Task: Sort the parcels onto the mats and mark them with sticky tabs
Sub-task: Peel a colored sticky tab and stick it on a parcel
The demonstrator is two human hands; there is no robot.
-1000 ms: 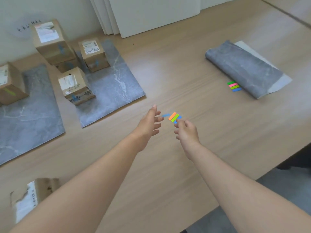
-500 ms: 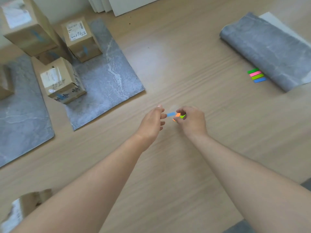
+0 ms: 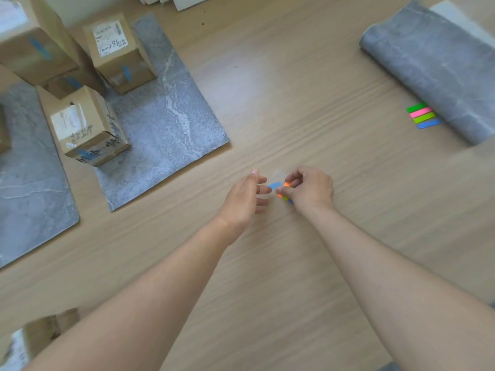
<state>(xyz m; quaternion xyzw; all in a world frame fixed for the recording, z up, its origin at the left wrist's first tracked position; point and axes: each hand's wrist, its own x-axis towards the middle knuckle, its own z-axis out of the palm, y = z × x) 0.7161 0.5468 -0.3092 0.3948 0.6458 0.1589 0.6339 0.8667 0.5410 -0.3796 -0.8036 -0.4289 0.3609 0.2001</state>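
Observation:
My right hand (image 3: 310, 189) is curled around a small pad of sticky tabs (image 3: 284, 193) showing orange, green and blue. A blue tab (image 3: 274, 185) sticks out toward my left hand (image 3: 247, 199), whose fingers are spread just beside it without gripping it. Three cardboard parcels stand on the middle grey mat (image 3: 171, 124): a near one (image 3: 88, 127), a far one (image 3: 117, 52) and a tall stack (image 3: 34, 46). Another grey mat (image 3: 29, 188) lies at the left.
A second pad of coloured tabs (image 3: 423, 115) lies by a rolled grey mat (image 3: 434, 65) at the right. Another parcel (image 3: 34, 336) sits at the bottom left, partly behind my left arm. White boards lean against the far wall.
My right hand has closed over the tab pad and picked it up from the table. My left hand has drawn in next to the blue tab. The view has tilted down and closer.

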